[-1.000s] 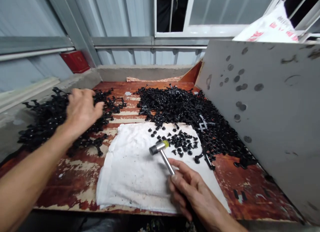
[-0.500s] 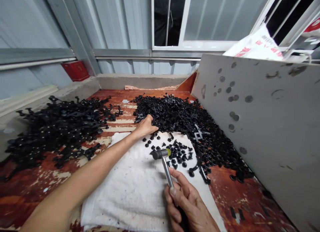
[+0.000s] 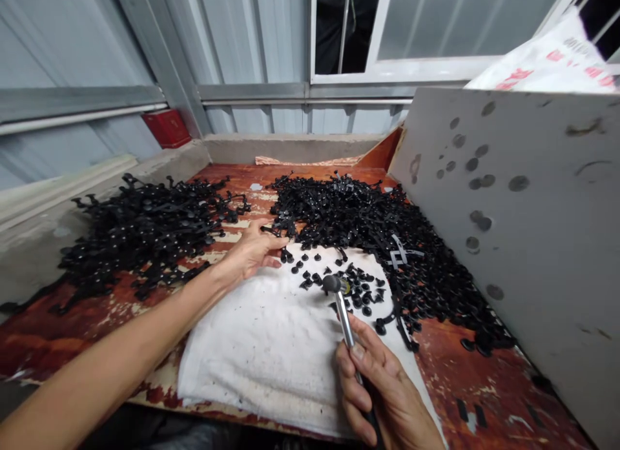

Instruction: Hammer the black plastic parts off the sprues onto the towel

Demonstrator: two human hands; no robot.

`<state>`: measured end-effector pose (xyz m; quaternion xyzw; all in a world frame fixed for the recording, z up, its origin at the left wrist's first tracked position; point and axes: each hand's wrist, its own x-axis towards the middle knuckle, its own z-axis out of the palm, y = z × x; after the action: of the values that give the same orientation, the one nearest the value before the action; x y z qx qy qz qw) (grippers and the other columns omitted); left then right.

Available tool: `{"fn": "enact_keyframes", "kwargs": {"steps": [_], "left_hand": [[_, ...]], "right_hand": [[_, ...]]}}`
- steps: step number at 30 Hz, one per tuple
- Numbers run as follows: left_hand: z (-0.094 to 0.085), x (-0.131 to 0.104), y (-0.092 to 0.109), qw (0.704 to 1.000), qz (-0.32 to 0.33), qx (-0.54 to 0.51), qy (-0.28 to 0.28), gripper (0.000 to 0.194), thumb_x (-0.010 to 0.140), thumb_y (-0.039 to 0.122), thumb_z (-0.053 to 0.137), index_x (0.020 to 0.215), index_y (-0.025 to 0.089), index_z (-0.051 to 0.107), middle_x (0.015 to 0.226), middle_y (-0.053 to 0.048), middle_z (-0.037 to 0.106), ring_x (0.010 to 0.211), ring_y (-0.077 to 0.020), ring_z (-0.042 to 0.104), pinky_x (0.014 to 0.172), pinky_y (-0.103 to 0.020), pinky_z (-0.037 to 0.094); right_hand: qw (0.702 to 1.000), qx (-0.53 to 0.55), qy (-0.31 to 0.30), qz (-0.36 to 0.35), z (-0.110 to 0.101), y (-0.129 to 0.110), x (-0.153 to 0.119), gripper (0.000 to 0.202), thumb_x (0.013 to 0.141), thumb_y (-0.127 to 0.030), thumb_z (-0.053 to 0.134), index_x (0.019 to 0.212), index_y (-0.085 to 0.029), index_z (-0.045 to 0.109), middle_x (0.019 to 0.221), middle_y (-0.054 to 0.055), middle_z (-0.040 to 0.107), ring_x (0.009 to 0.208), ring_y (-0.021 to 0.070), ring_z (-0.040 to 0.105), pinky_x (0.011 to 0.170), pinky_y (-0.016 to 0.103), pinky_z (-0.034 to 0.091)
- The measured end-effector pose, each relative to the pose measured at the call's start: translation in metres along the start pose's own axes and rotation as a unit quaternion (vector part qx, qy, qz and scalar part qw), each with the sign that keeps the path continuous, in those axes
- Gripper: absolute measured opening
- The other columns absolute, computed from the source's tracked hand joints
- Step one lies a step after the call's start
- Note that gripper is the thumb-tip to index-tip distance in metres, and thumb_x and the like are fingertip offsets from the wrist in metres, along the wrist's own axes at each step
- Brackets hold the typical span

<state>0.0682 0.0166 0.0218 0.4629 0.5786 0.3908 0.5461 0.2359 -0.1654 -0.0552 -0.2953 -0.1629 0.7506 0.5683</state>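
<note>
In my right hand (image 3: 382,379) is a small mallet (image 3: 346,317) with a shiny metal shaft, a dark grip and a black-and-yellow head. Its head hovers above several loose black knob-like pieces (image 3: 358,300) scattered on a white cloth (image 3: 252,347). My left hand (image 3: 254,251) is at the cloth's far left edge, thumb and fingers closed around a black strip piece (image 3: 272,231), partly hidden. Just beyond it spreads a large heap of black strip pieces with round ends (image 3: 339,211).
A second heap of black pieces (image 3: 145,227) lies to the left on the worn red-brown table (image 3: 465,379). A pale grey panel (image 3: 537,211) with dark spots borders the right side. A light grey strip piece (image 3: 399,253) rests on the right heap.
My left hand has drawn back from the heap towards me and left, with a black strip piece at its fingers. The mallet's head has turned slightly; the camera view has shifted.
</note>
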Motion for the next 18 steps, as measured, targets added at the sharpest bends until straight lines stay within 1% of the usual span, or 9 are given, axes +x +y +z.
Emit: {"fn": "enact_keyframes", "kwargs": {"steps": [2,4,6,7,9,12,14,16,18], "left_hand": [[-0.012,-0.016,-0.016,0.999,-0.005,0.035,-0.001,0.061,0.080,0.007,0.066,0.133,0.020,0.037,0.068,0.005,0.058,0.047,-0.0110,0.055,0.041,-0.022,0.048],[-0.023,-0.030,-0.029,0.995,-0.009,0.097,-0.018,0.059,0.086,0.019,0.063,0.136,0.016,0.032,0.062,0.006,0.055,0.046,-0.0131,0.055,0.042,-0.024,0.049],[-0.035,-0.040,-0.036,0.978,-0.015,0.202,-0.047,0.056,0.091,0.032,0.055,0.138,0.013,0.029,0.058,0.005,0.055,0.045,-0.0155,0.056,0.043,-0.026,0.049],[-0.041,-0.043,-0.037,0.961,-0.008,0.270,-0.067,0.054,0.094,0.036,0.049,0.138,0.013,0.029,0.059,0.004,0.055,0.045,-0.0164,0.056,0.044,-0.028,0.048],[-0.051,-0.049,-0.035,0.900,0.047,0.423,-0.095,0.047,0.095,0.036,0.042,0.136,0.013,0.035,0.065,0.000,0.059,0.053,-0.0189,0.060,0.053,-0.032,0.050],[-0.062,-0.050,-0.029,0.762,0.195,0.613,-0.073,0.034,0.093,0.028,0.043,0.123,0.014,0.053,0.087,-0.010,0.063,0.086,-0.0264,0.063,0.077,-0.041,0.051],[-0.066,-0.047,-0.028,0.687,0.271,0.671,-0.073,0.029,0.089,0.020,0.046,0.115,0.017,0.060,0.104,-0.013,0.060,0.104,-0.0297,0.056,0.088,-0.043,0.046],[-0.070,-0.041,-0.030,0.656,0.320,0.670,-0.133,0.031,0.085,0.013,0.049,0.112,0.021,0.064,0.115,-0.011,0.056,0.110,-0.0277,0.051,0.093,-0.041,0.042],[-0.073,-0.032,-0.033,0.659,0.332,0.644,-0.205,0.034,0.082,0.009,0.053,0.109,0.025,0.066,0.115,-0.008,0.055,0.108,-0.0244,0.050,0.095,-0.038,0.039]], "right_hand": [[1.000,0.001,0.005,0.000,0.002,-0.001,-0.001,0.035,0.080,-0.031,0.079,0.107,-0.024,0.058,0.068,-0.007,0.056,0.042,0.0016,0.034,0.029,0.009,0.040],[1.000,0.000,0.008,0.004,0.005,-0.003,-0.001,0.037,0.078,-0.031,0.082,0.105,-0.024,0.058,0.067,-0.007,0.057,0.041,0.0014,0.033,0.029,0.009,0.039],[1.000,-0.003,0.010,0.007,0.006,-0.003,-0.002,0.039,0.076,-0.030,0.083,0.105,-0.024,0.059,0.066,-0.007,0.056,0.041,0.0014,0.032,0.028,0.009,0.039],[1.000,-0.005,0.011,0.006,0.007,-0.004,-0.003,0.038,0.076,-0.030,0.083,0.105,-0.024,0.059,0.066,-0.007,0.056,0.041,0.0015,0.032,0.028,0.009,0.039],[1.000,-0.013,0.021,0.005,0.008,-0.004,-0.004,0.038,0.077,-0.028,0.082,0.107,-0.024,0.060,0.066,-0.007,0.056,0.041,0.0017,0.033,0.029,0.009,0.039],[0.998,-0.032,0.045,0.008,0.010,-0.006,-0.007,0.041,0.077,-0.027,0.082,0.112,-0.024,0.060,0.068,-0.006,0.057,0.044,0.0024,0.037,0.031,0.009,0.041],[0.998,-0.040,0.054,0.012,0.012,-0.007,-0.009,0.044,0.076,-0.028,0.083,0.113,-0.025,0.060,0.068,-0.006,0.056,0.044,0.0026,0.037,0.032,0.009,0.041],[0.997,-0.041,0.058,0.014,0.013,-0.007,-0.009,0.043,0.076,-0.029,0.083,0.112,-0.025,0.060,0.067,-0.006,0.056,0.044,0.0025,0.037,0.032,0.009,0.041],[0.997,-0.043,0.062,0.017,0.014,-0.008,-0.010,0.043,0.076,-0.029,0.083,0.111,-0.025,0.060,0.067,-0.006,0.056,0.043,0.0025,0.038,0.031,0.009,0.040]]}}
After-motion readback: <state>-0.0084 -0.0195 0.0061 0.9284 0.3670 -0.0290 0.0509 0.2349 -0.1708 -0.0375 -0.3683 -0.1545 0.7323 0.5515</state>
